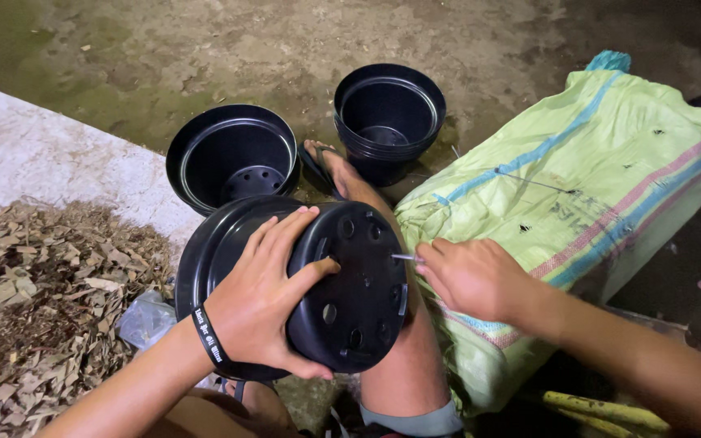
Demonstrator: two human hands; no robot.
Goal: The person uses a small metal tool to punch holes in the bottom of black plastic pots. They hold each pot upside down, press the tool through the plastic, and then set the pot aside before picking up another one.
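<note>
Left hand [265, 304] fingers clasp the black plastic pot [318, 284] tipped sideways over the knee. Right hand [468, 276] pinches a thin metal spike [403, 257] at its holed base. Pot looks light, stiff, smooth; rim grip suits. Beyond: two empty pots [233, 154], woven sack [578, 203].

Harsh head-on light, dark vignetted corners, sharp focus, slight wide-angle bending.

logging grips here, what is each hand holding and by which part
Left hand grips the black plastic pot by its side wall near the base; right hand pinches a thin metal spike by its end.
</note>
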